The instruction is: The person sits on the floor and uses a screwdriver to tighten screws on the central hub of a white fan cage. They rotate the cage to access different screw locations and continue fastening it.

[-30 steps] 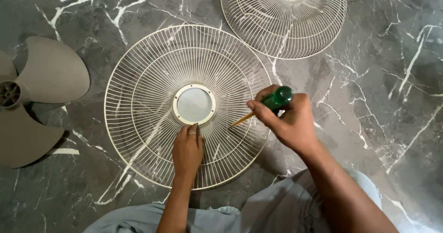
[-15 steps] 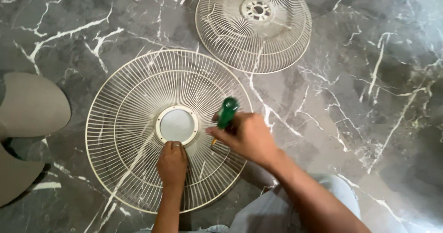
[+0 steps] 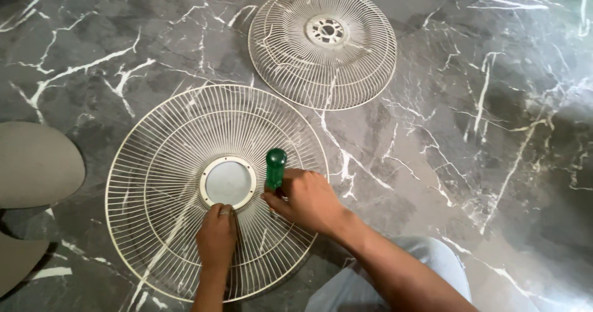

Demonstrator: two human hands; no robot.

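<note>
The screwdriver (image 3: 275, 167) shows only its green handle; its shaft and tip are hidden behind the right hand (image 3: 307, 199). The grey fan blade (image 3: 34, 167) is cut off by the left edge

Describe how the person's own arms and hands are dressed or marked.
Both forearms are bare, with no sleeves, gloves or watch in view. The left hand has a thin ring on one finger. The right hand shows no ring or other marking that I can make out.
</note>
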